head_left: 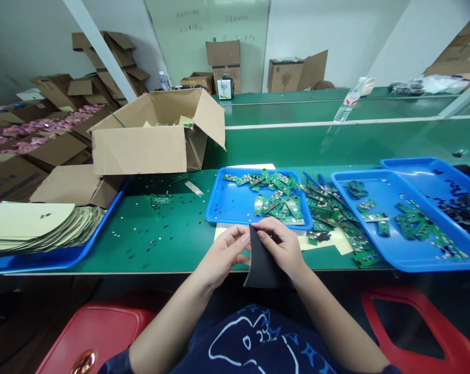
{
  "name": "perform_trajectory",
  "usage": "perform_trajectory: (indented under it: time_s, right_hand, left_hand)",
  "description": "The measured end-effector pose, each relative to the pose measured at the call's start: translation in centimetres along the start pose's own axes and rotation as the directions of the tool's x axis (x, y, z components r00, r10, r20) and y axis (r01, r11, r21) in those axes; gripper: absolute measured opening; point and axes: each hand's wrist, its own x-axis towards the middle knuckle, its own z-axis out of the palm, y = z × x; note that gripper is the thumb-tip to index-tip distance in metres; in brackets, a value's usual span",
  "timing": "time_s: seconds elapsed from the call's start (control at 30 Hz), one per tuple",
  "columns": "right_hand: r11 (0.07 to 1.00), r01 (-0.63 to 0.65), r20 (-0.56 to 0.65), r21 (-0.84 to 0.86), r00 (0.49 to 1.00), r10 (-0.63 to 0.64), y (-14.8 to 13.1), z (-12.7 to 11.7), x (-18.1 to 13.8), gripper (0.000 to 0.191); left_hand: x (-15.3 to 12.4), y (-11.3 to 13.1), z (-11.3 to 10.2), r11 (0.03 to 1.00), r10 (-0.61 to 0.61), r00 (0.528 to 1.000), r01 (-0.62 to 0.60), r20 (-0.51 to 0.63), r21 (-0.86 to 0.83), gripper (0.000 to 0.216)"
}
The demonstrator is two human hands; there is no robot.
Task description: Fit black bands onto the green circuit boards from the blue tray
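Between my hands, over the table's front edge, is a black flexible sheet (263, 267), slightly curved and hanging downward. My right hand (283, 246) grips it near its top, thumb on the face. My left hand (227, 253) is closed in a pinch at the sheet's upper left edge; whatever lies between the fingertips is too small to make out. Just beyond my hands stands a blue tray (232, 200) with a heap of small green circuit boards (279, 195) on its right side. More circuit boards (328, 205) lie piled on the table to the right of that tray.
Two blue trays (378, 239) at right hold circuit boards and small black parts (462, 208). An open cardboard box (141, 150) stands back left. Yellowish sheets (32, 223) are stacked at left. Small bits dot the green table (180, 239). Red stools (102, 324) flank me.
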Motion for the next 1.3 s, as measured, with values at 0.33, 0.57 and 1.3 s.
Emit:
perform_trajectory:
  time_s: [0.33,0.57,1.3]
  right_hand:
    - [0.875,0.297,0.029,-0.381,0.95,-0.31,-0.9,-0.2,0.4,0.017]
    - [0.785,0.403,0.216,-0.47,0.915,-0.34,-1.9,-0.6,1.5,0.01]
    - [0.984,-0.175,-0.168,0.045,0.969,0.18,0.5,-1.4,1.9,0.007]
  left_hand:
    - [0.4,-0.3,-1.0,0.923,0.234,0.962,-0.173,-0.144,0.345,0.019]
    - [0.1,-0.4,-1.3,0.728,0.388,0.921,-0.279,-0.04,0.627,0.015]
    - [0.8,-1.8,-3.1,0.79,0.317,0.918,-0.117,-0.237,0.602,0.023]
